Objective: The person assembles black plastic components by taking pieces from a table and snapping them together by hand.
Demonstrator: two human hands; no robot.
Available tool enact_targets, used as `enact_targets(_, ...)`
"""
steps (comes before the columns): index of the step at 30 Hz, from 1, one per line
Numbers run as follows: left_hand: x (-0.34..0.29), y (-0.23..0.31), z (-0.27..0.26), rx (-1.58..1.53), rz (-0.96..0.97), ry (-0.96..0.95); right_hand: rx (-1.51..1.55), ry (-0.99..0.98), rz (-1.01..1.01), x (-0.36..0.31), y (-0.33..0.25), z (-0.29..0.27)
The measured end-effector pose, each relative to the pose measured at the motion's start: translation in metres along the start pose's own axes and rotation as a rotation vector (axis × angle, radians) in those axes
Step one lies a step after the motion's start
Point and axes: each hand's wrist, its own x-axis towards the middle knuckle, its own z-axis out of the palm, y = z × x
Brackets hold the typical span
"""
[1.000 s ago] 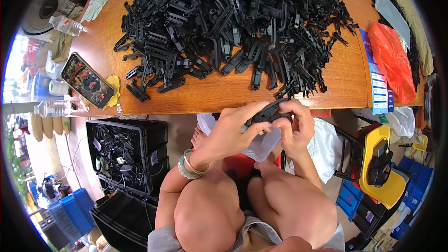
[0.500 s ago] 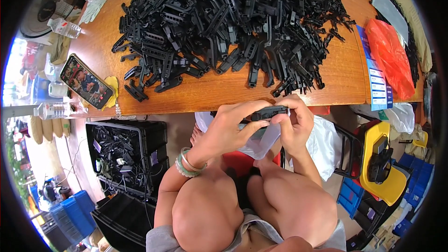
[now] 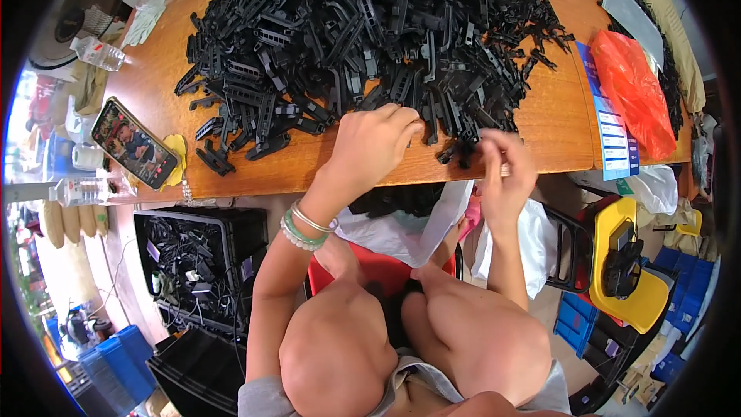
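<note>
My left hand (image 3: 376, 143), with bangles at the wrist, reaches over the table's front edge. Its fingers curl down at the near side of a large pile of black plastic parts (image 3: 262, 93); what they grip is hidden. Smeared by motion, my right hand (image 3: 508, 170) is beside a few small dark clips (image 3: 461, 153) at the pile's front right, and its grip is unclear. Below the table edge, between my legs, an open white plastic bag (image 3: 409, 235) with black pieces inside rests by a red stool (image 3: 363, 266).
At the left of the wooden table (image 3: 563, 120) a phone (image 3: 135, 143) leans on a yellow holder. A red plastic bag (image 3: 633, 93) lies at right over a blue printed sheet (image 3: 614, 135). A black crate (image 3: 193, 262) stands at lower left, a yellow chair (image 3: 621, 293) at right.
The black part held between both hands is no longer seen there. My hands have moved apart and forward to the pile, uncovering the white bag. The view has shifted slightly.
</note>
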Motion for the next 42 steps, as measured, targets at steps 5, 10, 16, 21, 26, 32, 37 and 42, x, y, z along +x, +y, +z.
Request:
enact_targets(5,0.007,0.015,0.014,0.326,-0.197,-0.019,-0.468,0.085,-0.220,0.034,0.009,-0.003)
enact_targets(10,-0.005,0.009,0.011,0.326,-0.209,0.015,-0.472,0.097,-0.275,0.032,0.016,0.006)
enact_targets(16,-0.024,0.012,-0.009,0.276,-0.228,0.024,-0.421,0.070,-0.325,0.027,0.020,0.004)
enact_targets(21,-0.040,0.015,-0.014,-0.720,-0.566,0.196,-0.351,-0.078,-0.360,0.028,0.018,-0.001)
enact_targets(26,-0.038,0.016,-0.021,-1.214,-0.665,0.117,-0.333,0.014,-0.414,0.034,0.013,-0.001)
enact_targets(32,-0.033,0.024,-0.017,-1.579,-0.808,0.074,0.615,0.003,0.260,0.033,0.006,-0.015)
enact_targets(37,-0.038,0.026,-0.018,-1.384,-0.770,-0.136,0.498,-0.610,0.155,0.014,-0.033,-0.020)
enact_targets(42,-0.034,0.044,-0.019,-1.122,-0.586,-0.213,0.493,-0.522,0.251,-0.012,-0.034,-0.012)
